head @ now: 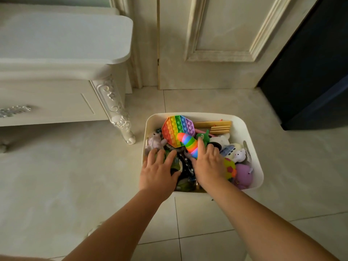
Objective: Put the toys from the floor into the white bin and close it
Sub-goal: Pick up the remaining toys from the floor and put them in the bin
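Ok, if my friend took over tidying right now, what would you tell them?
Left hand: flat and open, pressing down on the toys at the near left of the white bin.
Right hand: also open, fingers resting by the rainbow worm.
Toys: the rainbow pop toy, wooden pieces, purple plush and white bunny are all in the bin, piled up to the rim.
Done: no toys show on the floor in view.
Left: settle the pile, find the lid (not in view) and close the bin.
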